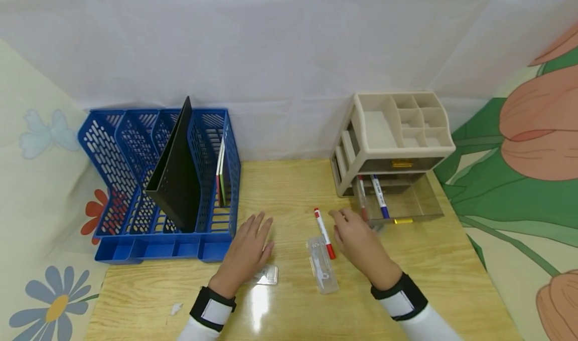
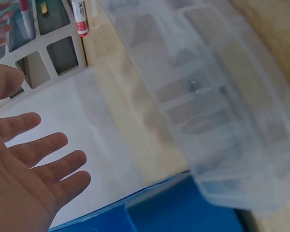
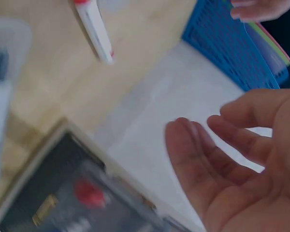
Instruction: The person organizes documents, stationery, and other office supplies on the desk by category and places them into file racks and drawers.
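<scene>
My left hand (image 1: 246, 250) has its fingers spread and holds nothing; it hovers by the front of the blue file rack. A small clear plastic case (image 1: 269, 275) lies partly hidden beneath it and looms large in the left wrist view. On the right, my right hand (image 1: 361, 245) is loosely bent, its fingers apart and empty in the right wrist view. Just left of it lies a red-and-white marker (image 1: 323, 230). One end of that marker is beside a long clear plastic box (image 1: 322, 268) with a white item inside.
At the left stands the blue file rack (image 1: 232, 180), holding a black folder (image 1: 178, 175) and thin booklets (image 1: 221, 175). A beige desktop organizer (image 1: 379, 125) stands at the right. Its pulled-out clear drawer (image 1: 424, 205) contains a blue marker (image 1: 379, 195) and a red one (image 1: 362, 198).
</scene>
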{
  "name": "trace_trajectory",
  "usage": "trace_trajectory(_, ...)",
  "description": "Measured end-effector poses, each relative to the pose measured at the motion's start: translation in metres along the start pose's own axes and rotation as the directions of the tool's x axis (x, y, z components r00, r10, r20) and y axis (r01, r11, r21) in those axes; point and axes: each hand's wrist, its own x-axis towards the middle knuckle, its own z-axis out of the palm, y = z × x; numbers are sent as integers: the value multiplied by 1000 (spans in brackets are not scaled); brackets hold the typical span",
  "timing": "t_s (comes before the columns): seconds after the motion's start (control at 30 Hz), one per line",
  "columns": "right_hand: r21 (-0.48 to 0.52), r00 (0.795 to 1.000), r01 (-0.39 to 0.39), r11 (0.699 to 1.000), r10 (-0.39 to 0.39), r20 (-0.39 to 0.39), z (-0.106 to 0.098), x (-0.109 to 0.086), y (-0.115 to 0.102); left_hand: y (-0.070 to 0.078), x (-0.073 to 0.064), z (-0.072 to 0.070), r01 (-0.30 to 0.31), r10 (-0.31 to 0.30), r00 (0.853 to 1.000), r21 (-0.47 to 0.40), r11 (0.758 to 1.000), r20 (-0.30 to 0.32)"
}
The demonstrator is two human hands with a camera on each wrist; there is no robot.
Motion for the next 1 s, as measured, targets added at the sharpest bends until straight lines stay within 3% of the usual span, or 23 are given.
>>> trace_trajectory(0.23,37,986,-119,992,114,120,35,-12,-3,-1,-7,10,45,-45,999,-48,998,-5)
trace_trajectory(0.43,74,967,-221,973,208,149,51,-20,-3,-2,-7,16,73,-76,996,-87,994,-38)
trace_trajectory(0.5,90,951,-271,958,253,177,55,-21,-3,-2,-7,17,87,-92,995,-100,991,-42)
trace_trajectory(0.63,112,899,-385,916,345,270,62,-22,-5,-1,-5,19,115,-120,992,-125,985,-31)
trace_trajectory(0.7,120,885,-413,903,366,288,65,-23,-6,0,-4,19,128,-132,991,-135,983,-24)
trace_trajectory(1.0,94,885,-415,905,377,272,68,-21,-5,9,0,20,135,-136,991,-168,976,7)
